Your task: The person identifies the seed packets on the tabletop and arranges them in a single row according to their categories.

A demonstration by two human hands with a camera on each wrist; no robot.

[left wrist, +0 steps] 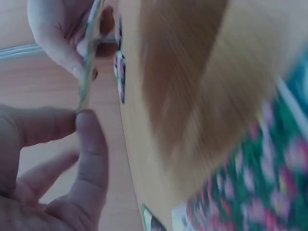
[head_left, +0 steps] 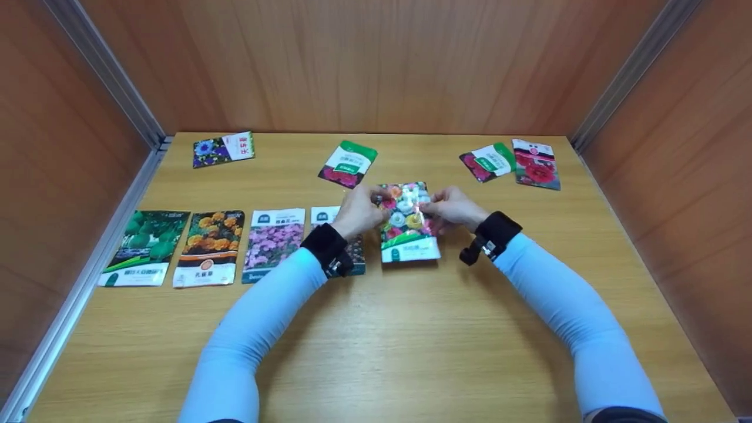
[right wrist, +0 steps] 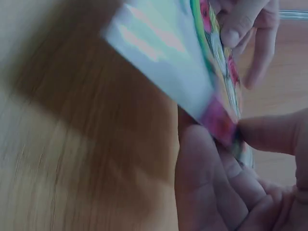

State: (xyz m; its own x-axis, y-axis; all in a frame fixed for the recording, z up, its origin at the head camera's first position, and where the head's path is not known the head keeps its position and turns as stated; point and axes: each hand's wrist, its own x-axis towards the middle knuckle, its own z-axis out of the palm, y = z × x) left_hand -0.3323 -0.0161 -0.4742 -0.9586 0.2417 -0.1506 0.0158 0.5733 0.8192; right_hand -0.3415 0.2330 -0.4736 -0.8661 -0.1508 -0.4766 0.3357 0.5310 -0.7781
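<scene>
A colourful flower seed packet (head_left: 408,220) is held just above the table, its white and green end toward me. My left hand (head_left: 359,210) pinches its left edge between thumb and finger. On the opposite edge, my right hand (head_left: 456,209) pinches it too. In the right wrist view the packet (right wrist: 159,53) is tilted, with the thumb on its printed face and fingers behind. The left wrist view shows the packet (left wrist: 89,57) edge-on between both hands. Partly hidden under my left wrist lies another seed packet (head_left: 355,252).
Left of it in a row lie a pink-flower packet (head_left: 274,244), an orange-flower packet (head_left: 209,249) and a green packet (head_left: 145,249). Along the back are a blue-flower packet (head_left: 223,150), a green-topped packet (head_left: 349,164), another green-topped packet (head_left: 487,162) and a red-flower packet (head_left: 537,165). Wood panels enclose the table.
</scene>
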